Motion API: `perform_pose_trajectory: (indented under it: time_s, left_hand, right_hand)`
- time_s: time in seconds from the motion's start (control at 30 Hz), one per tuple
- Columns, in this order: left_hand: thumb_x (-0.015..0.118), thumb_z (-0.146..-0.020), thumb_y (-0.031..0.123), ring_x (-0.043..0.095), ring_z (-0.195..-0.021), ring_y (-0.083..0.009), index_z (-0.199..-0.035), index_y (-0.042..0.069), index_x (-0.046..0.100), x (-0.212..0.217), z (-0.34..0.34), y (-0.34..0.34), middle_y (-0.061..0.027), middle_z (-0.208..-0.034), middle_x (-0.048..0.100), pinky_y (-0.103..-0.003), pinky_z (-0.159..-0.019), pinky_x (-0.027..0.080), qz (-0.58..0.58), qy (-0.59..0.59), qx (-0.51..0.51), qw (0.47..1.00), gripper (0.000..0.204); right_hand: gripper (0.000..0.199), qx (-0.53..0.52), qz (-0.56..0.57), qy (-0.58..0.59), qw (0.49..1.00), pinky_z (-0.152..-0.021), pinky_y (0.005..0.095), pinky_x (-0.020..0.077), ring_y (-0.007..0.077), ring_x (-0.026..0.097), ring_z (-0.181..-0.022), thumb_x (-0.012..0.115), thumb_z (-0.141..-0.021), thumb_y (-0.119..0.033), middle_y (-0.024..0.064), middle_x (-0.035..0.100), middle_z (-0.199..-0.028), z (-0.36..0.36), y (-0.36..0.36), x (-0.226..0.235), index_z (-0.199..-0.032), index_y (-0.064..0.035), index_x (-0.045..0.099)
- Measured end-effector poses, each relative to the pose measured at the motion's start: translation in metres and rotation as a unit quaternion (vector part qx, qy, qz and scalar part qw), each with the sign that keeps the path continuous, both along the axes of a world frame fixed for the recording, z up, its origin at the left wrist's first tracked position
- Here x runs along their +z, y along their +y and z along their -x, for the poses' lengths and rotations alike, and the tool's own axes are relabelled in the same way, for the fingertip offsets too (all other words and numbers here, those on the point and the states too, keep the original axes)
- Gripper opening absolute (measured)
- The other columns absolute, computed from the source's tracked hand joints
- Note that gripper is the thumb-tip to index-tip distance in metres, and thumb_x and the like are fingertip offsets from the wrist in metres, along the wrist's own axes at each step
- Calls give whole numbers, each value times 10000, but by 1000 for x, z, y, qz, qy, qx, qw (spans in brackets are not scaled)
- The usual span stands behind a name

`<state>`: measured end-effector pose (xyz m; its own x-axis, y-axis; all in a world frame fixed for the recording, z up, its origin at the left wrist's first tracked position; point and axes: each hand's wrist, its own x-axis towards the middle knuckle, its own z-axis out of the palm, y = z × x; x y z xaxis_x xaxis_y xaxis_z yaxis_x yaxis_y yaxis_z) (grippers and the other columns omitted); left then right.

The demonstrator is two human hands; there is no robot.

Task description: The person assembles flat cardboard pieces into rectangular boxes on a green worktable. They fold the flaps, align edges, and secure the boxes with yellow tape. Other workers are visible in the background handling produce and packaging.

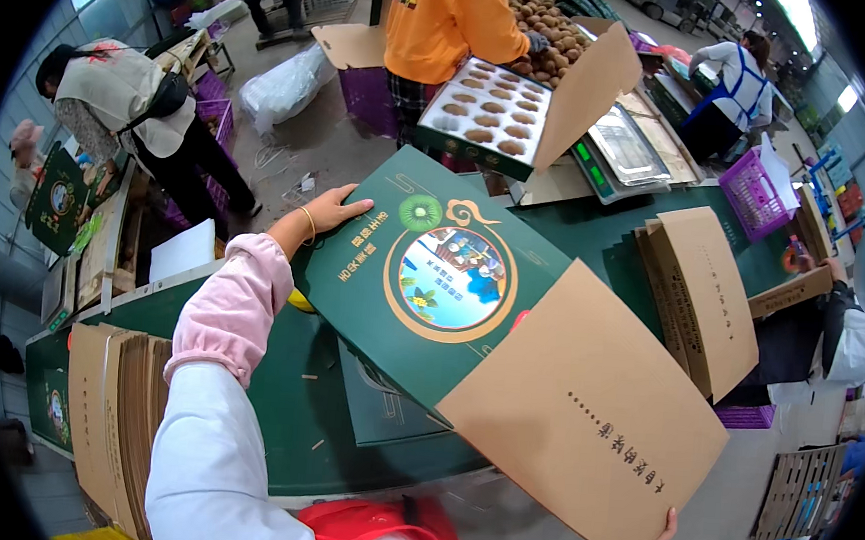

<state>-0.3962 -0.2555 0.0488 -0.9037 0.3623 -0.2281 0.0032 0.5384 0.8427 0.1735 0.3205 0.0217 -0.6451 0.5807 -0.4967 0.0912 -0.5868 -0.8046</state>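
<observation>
A large green printed fruit carton (361, 285) with a kiwi picture and a round emblem is held tilted over the work table. My left hand (336, 208) grips its far left edge, thumb on top and the other fingers underneath. Across the carton's near right end lies a plain brown cardboard panel (582, 421) with dark print; whether it is joined to the carton I cannot tell. My right hand (662, 539) grips the panel's near right corner, mostly hidden beneath it. Partly covered under the carton, another dark green box (382, 412) sits on the table.
The green table (280, 440) carries stacked flat cardboard (110, 428) at left and upright brown boards (707, 289) at right. Beyond are an open box of kiwis in a white tray (489, 108), a scale (616, 157) and a purple basket (754, 197). Several people work nearby.
</observation>
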Motion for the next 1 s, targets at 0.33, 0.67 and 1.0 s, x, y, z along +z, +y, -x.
perform_pose_trajectory:
  time_s: [0.33, 0.67, 1.0]
  left_hand:
    - [604, -880, 320, 558, -976, -152, -1378, 47, 348, -9, -53, -15, -86, -1148, 577, -283, -871, 446, -59, -70, -12, 996, 623]
    - [589, -882, 166, 399, -1223, -141, -1450, 122, 228, -10, -49, 23, -55, -1413, 352, -273, -1007, 334, -207, -154, -1, 966, 675]
    - [462, -945, 304, 394, -1221, -148, -1452, 120, 207, 21, -110, 92, -69, -1416, 342, -284, -1031, 308, -256, -177, 5, 950, 596]
  right_hand:
    - [628, -53, 32, -114, 992, -851, 428, 454, 298, 559, -992, 543, -780, -467, 143, 571, -1151, 29, -16, 65, -1252, -60, 473]
    - [682, 32, 68, -117, 990, -828, 440, 470, 303, 555, -1007, 640, -699, -424, 141, 572, -1148, 51, -14, 48, -1247, -57, 466]
    - [655, -20, -5, -265, 964, -981, 472, 382, 340, 453, -1181, 509, -841, -448, 178, 460, -1296, 87, -54, 48, -1316, -11, 400]
